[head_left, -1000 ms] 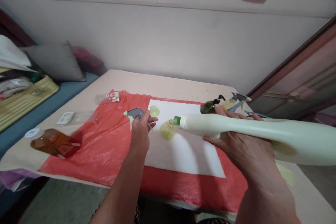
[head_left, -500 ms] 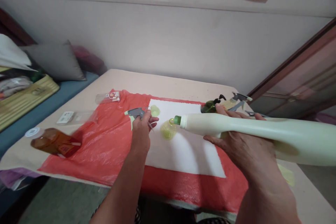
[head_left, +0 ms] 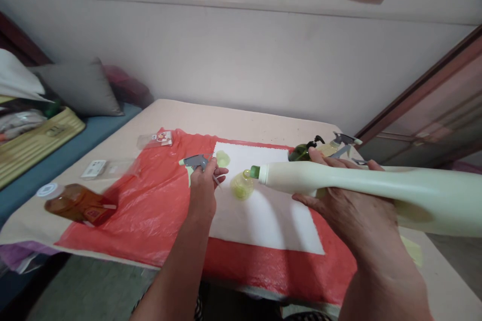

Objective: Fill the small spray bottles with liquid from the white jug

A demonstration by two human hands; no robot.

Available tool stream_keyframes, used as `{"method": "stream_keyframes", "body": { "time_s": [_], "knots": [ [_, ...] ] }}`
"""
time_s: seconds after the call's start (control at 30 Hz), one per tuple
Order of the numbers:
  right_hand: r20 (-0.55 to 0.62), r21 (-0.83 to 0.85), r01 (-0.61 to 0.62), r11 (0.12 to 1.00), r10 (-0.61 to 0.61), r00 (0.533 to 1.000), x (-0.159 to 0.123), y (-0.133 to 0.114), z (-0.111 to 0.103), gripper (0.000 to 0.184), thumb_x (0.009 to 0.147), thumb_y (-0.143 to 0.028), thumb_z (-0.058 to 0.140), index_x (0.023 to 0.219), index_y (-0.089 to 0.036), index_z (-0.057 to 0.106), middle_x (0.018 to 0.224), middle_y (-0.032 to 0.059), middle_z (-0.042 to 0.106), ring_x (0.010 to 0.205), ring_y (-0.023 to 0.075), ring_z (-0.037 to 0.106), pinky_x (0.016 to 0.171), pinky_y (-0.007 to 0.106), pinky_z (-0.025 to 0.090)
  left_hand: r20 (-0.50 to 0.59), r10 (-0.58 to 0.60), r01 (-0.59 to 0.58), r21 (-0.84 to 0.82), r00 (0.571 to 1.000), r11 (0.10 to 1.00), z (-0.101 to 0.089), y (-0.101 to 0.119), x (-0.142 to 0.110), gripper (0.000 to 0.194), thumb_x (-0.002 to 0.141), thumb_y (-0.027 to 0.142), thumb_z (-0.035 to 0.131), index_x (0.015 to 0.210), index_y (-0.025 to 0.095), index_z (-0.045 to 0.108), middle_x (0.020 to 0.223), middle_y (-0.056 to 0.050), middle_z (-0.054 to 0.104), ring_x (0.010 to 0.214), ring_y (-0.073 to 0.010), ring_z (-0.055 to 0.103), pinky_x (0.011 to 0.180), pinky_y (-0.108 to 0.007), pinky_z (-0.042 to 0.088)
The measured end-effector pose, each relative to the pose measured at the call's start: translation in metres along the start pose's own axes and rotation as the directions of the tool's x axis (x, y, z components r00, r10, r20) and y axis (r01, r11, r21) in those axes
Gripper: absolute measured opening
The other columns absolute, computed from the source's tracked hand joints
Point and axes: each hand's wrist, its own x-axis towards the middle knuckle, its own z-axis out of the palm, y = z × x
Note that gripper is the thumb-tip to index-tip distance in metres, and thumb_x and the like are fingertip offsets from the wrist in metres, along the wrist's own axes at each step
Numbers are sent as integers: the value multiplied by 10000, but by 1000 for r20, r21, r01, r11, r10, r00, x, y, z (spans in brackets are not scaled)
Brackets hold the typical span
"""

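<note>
My right hand [head_left: 346,200] is closed round a large pale green bottle [head_left: 361,180], tilted so that it lies nearly level. Its green spout [head_left: 255,172] is at the mouth of a small clear bottle [head_left: 242,185] with yellow-green liquid inside. That small bottle stands on a white sheet [head_left: 271,225]. To its left, my left hand [head_left: 204,173] grips a grey spray nozzle [head_left: 196,161] with a pale tip; a thin tube hangs below the fingers. A pale green round patch or object [head_left: 222,158] shows on the sheet behind the hand.
Red plastic film [head_left: 158,215] covers much of the table [head_left: 211,119]. An amber bottle [head_left: 77,203] lies at the left, near clear packaging [head_left: 113,168]. Behind my right hand are a dark green pump bottle [head_left: 300,152] and another grey-topped spray bottle [head_left: 333,145]. A wall stands behind.
Almost nothing differs. Both hands keep their holds, and the large bottle stays tilted at the small bottle's mouth.
</note>
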Motion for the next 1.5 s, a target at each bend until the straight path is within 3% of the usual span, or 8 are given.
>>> {"method": "stream_keyframes", "body": {
  "time_s": [0.87, 1.2, 1.5],
  "knots": [
    [31, -45, -18, 999, 19, 999, 7, -8, -7, 726, 874, -441, 670, 1468, -119, 406, 1218, 177, 618, 1189, 361, 544, 1163, 629, 181, 24, -28, 28, -21, 999, 999, -3, 2, -5, 287, 776, 425, 717, 875, 167, 639, 750, -24, 653, 753, -177, 676, 713, -322, 530],
    [27, -39, -11, 999, 12, 1000, 8, -8, -7, 738, 880, -428, 658, 1485, -112, 379, 1251, 197, 610, 1180, 363, 547, 1165, 631, 178, -29, -104, 101, -100, 994, 990, 15, -23, -40, 336, 790, 489, 698, 877, 186, 584, 751, -2, 654, 734, -160, 676, 739, -320, 504],
    [14, -28, -4, 1000, 4, 1000, 7, -8, -9, 683, 926, -416, 558, 1501, -110, 353, 1256, 199, 604, 1195, 364, 530, 1163, 634, 172, -74, -210, 197, -147, 975, 969, 21, -40, -56, 347, 836, 516, 659, 912, 189, 572, 761, -31, 695, 755, -178, 703, 749, -323, 518]
  ]
}}
